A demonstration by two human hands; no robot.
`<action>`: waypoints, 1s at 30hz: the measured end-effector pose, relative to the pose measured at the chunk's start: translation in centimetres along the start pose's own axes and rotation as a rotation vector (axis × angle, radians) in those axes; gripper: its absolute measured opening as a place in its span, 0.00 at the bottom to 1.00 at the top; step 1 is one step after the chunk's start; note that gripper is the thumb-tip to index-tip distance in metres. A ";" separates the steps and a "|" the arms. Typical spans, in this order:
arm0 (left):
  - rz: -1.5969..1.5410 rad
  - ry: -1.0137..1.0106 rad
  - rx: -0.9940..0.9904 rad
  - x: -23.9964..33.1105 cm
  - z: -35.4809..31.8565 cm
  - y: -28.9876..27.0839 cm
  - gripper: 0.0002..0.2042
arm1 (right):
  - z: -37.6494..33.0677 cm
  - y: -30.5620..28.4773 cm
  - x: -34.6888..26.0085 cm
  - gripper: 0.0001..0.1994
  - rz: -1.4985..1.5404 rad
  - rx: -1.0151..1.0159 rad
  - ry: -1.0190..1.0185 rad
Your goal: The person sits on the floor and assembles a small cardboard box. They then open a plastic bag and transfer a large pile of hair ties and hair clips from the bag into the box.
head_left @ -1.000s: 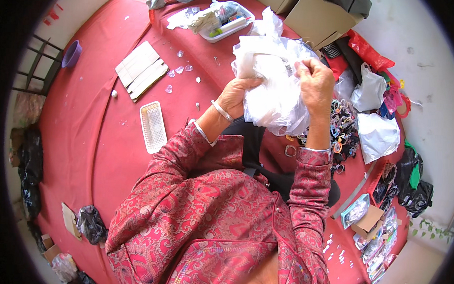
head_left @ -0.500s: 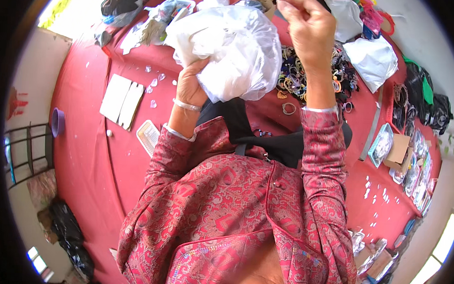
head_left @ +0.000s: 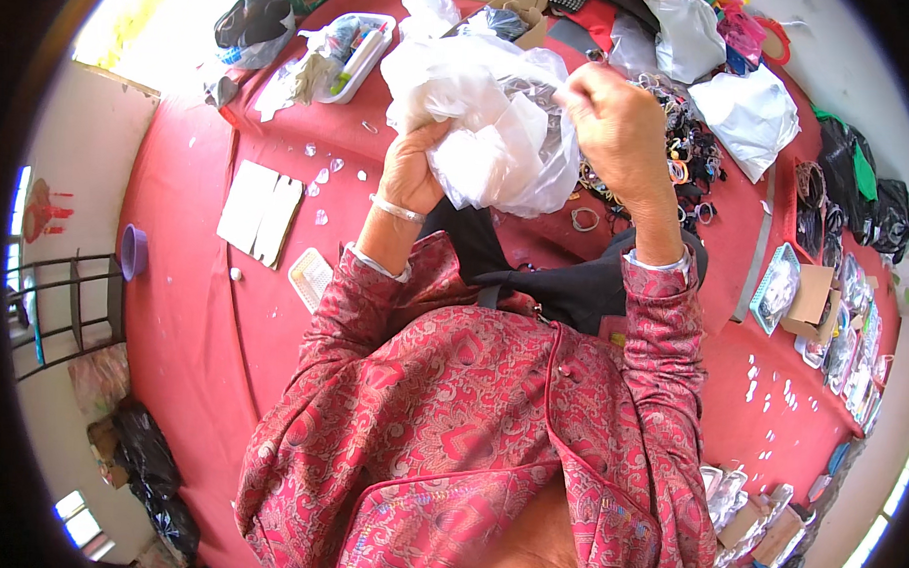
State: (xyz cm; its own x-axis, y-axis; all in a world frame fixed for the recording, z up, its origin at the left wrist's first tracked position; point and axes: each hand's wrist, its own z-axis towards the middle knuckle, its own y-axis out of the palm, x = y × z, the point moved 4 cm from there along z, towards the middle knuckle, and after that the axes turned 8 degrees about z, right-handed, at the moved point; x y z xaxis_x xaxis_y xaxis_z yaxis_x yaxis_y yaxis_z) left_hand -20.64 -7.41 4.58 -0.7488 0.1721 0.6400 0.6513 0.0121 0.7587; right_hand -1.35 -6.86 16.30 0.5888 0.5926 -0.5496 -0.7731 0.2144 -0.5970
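A thin white plastic bag point(head_left: 504, 151), crumpled and bulging, is held up over my lap. My left hand point(head_left: 414, 167) grips the bag's left side, with a fold bunched between thumb and fingers. Closed at the bag's right edge is my right hand point(head_left: 620, 120); its fingertips appear to pinch the plastic, and the palm side is hidden. Dark shapes show faintly through the upper right of the bag. Behind and beside my right wrist lies a pile of hair ties point(head_left: 692, 142) in black and mixed colours. A pale hair tie point(head_left: 584, 219) lies apart from it.
Red cloth covers the floor. To the left are a white flat board point(head_left: 252, 212), a small cream basket point(head_left: 312, 277) and a purple cup point(head_left: 133, 252). A white tray point(head_left: 367, 56) stands ahead. White bags point(head_left: 746, 119), a teal basket point(head_left: 777, 287) and a cardboard box point(head_left: 812, 302) line the right.
My right hand has come down from above the pile to the bag's right edge. The bag has shifted slightly right in view and changed shape, still in my left hand.
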 end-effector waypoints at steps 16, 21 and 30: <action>-0.071 -0.134 -0.155 -3.3 0.2 4.0 0.19 | -1.7 -1.7 0.4 0.06 -0.046 0.126 0.013; 0.074 -0.147 -0.151 -4.6 -0.7 4.7 0.19 | -2.8 1.0 2.7 0.12 -0.159 0.018 0.129; -0.037 -0.198 -0.182 -5.0 -1.2 4.9 0.23 | -2.6 -0.4 5.0 0.08 0.124 0.147 0.188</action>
State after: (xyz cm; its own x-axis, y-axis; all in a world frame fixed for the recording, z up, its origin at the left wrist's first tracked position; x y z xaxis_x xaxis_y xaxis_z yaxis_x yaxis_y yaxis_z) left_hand -13.86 -9.39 5.22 -0.7215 0.3642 0.5889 0.5779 -0.1519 0.8019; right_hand 2.48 -6.02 12.24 0.5107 0.4693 -0.7204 -0.8597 0.2681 -0.4347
